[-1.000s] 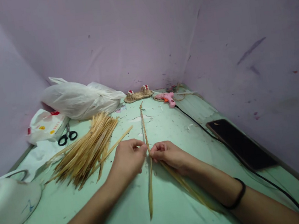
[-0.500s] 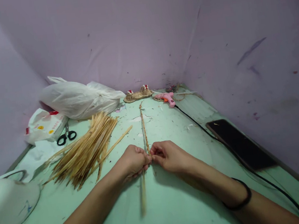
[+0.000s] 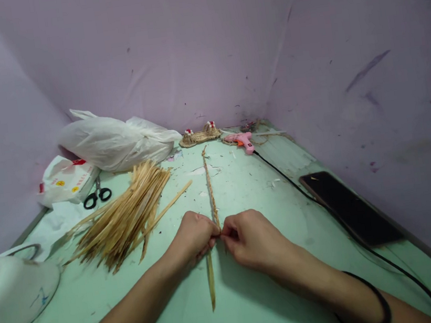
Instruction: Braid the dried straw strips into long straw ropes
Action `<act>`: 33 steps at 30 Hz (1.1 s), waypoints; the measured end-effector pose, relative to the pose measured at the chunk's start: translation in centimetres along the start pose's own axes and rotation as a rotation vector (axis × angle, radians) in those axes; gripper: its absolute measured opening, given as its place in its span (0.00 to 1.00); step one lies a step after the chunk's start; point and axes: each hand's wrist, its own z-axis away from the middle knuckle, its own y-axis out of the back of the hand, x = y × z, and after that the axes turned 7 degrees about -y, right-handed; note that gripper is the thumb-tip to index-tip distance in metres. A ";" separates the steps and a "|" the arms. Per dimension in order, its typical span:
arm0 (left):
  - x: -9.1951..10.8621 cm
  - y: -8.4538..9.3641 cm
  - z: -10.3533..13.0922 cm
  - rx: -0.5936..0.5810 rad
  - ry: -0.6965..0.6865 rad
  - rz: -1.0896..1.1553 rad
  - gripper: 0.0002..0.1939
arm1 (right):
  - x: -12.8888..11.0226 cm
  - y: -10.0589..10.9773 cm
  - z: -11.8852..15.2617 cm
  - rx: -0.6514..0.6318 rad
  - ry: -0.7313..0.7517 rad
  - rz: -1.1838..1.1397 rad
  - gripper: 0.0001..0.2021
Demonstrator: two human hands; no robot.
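Straw braid (image 3: 211,191) pinched at its near end
From afar I see my left hand (image 3: 196,237) and right hand (image 3: 255,238), fingertips closed on it; it stretches away along the worktop (image 3: 173,320), right of the straw bundle (image 3: 127,215).

- Your left hand (image 3: 194,237) and right hand (image 3: 254,240) meet over the near end of a braided cord (image 3: 210,191), hiding its last crossings from view.
- A pale strip (image 3: 212,289) emerges below your left hand, its upper part covered.
- The left edge crops a white bowl (image 3: 19,296); the bottom edge cuts your forearms and a black cable (image 3: 406,270).
- Lettering on a white box (image 3: 68,183) prints too small for you to read.
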 end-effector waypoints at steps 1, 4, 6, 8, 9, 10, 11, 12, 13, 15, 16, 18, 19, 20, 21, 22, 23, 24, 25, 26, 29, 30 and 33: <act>0.0 0.1 0.1 -0.005 0.008 0.019 0.07 | -0.1 -0.2 0.1 0.006 0.023 0.009 0.08; -0.1 0.2 0.1 -0.044 -0.029 0.096 0.08 | -0.4 -0.8 0.5 0.028 0.075 0.054 0.09; -0.1 0.3 0.0 -0.072 -0.059 0.130 0.06 | -0.7 -0.8 0.6 -0.004 0.092 0.076 0.09; -0.1 0.4 -0.2 -0.083 -0.078 0.140 0.04 | -0.8 -0.4 0.6 -0.080 0.083 0.058 0.08; -0.1 0.4 -0.2 -0.086 -0.088 0.141 0.04 | -0.8 -0.2 0.5 -0.115 0.064 0.024 0.08; -0.1 0.5 -0.3 -0.093 -0.101 0.142 0.04 | -0.7 0.2 0.3 -0.133 0.034 -0.030 0.08; 0.0 0.7 -0.3 -0.105 -0.110 0.139 0.03 | -0.5 0.5 0.0 -0.121 -0.010 -0.098 0.10; 0.0 0.8 -0.3 -0.123 -0.114 0.133 0.02 | -0.2 0.8 -0.4 -0.083 -0.063 -0.176 0.12; 0.1 1.0 -0.3 -0.145 -0.115 0.126 0.03 | 0.1 1.1 -0.7 -0.039 -0.115 -0.257 0.13; 0.1 1.3 -0.3 -0.178 -0.107 0.109 0.04 | 0.5 1.2 -1.5 0.006 -0.202 -0.422 0.13; 0.1 1.4 -0.3 -0.188 -0.101 0.101 0.04 | 0.6 1.1 -1.7 -0.037 -0.237 -0.505 0.11; 0.0 1.5 -0.3 -0.199 -0.113 0.091 0.05 | 0.5 0.7 -2.0 -0.246 -0.313 -0.683 0.07; 0.0 1.5 -0.4 -0.206 -0.123 0.085 0.05 | 0.3 0.5 -2.0 -0.345 -0.352 -0.761 0.05; -0.1 1.5 -0.4 -0.215 -0.135 0.078 0.05 | 0.1 0.2 -2.0 -0.406 -0.391 -0.820 0.03; -0.1 1.5 -0.5 -0.225 -0.146 0.068 0.05 | 0.0 0.0 -1.9 -0.420 -0.418 -0.854 0.03; -0.2 1.5 -0.6 -0.233 -0.156 0.056 0.05 | 0.0 -0.3 -1.9 -0.392 -0.429 -0.859 0.02; -0.3 1.5 -0.7 -0.240 -0.162 0.040 0.05 | 0.1 -0.4 -1.9 -0.348 -0.417 -0.832 0.02; -0.3 1.5 -0.8 -0.246 -0.168 0.018 0.05 | 0.4 -0.6 -2.1 -0.308 -0.388 -0.785 0.03; -0.4 1.6 -0.8 -0.253 -0.177 -0.014 0.05 | 0.7 -0.8 -2.2 -0.283 -0.353 -0.729 0.04; -0.5 1.8 -0.9 -0.261 -0.191 -0.059 0.05 | 1.0 -0.9 -2.4 -0.273 -0.321 -0.675 0.04; -0.5 2.4 -0.9 -0.236 -0.238 -0.259 0.07 | 1.7 -1.2 -2.8 -0.255 -0.301 -0.597 0.05; -0.3 2.6 -0.7 -0.215 -0.242 -0.327 0.08 | 1.8 -1.2 -2.8 -0.250 -0.315 -0.607 0.04; 0.7 2.5 0.6 -0.125 -0.246 -0.501 0.10 | 1.3 -0.9 -2.6 -0.256 -0.352 -0.707 0.02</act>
